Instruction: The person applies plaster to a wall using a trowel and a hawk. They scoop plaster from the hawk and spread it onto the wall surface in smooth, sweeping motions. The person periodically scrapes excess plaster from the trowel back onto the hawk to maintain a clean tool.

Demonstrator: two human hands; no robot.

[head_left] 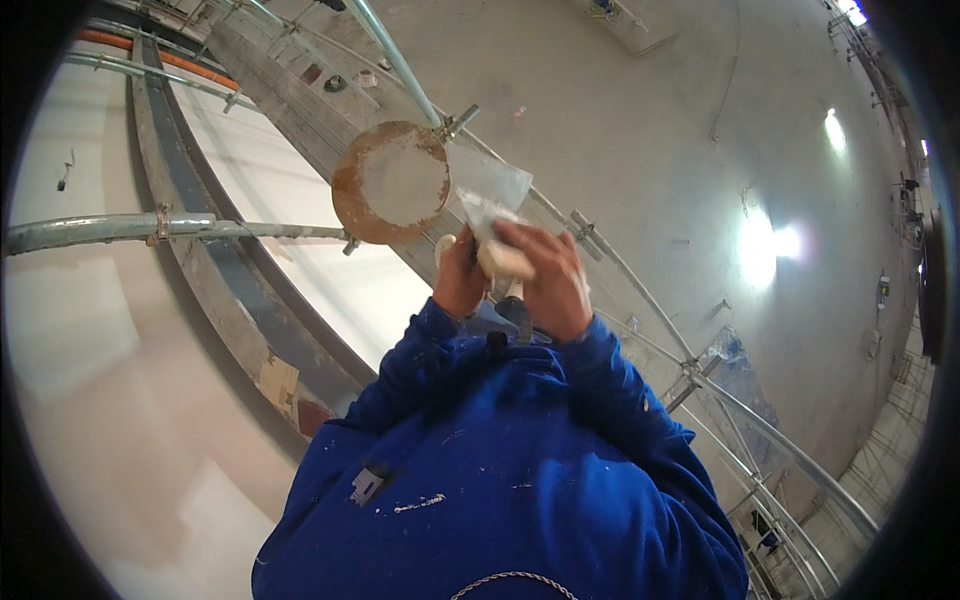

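the pale curved wall (90, 400) sweeps from 9 round to 7 o'clock, and the grey floor (640, 150) fills the view toward 2 o'clock, with scaffold tubes (790, 450) crossing it down to 4. near the middle, at 11 o'clock, is a round brown disc (342, 190) bearing a pale coat; whether it is a flat board or the top of a container i can't tell. just beside it, toward 12 o'clock, is the broad scraper (490, 207), its thin blade fanning up and away from a wooden handle (505, 262).

the right hand (548, 272) seems to pinch the scraper where blade meets handle, fingers laid over the metal. the left hand (460, 277), on the handle's 9 o'clock side, is curled, but blur hides what it grips, if anything.

i'd judge the scraper light, its blade springy and probably slick with compound, the wood surer to hold. best taken by the handle, forefinger on the blade's root, clear of the wide edge.
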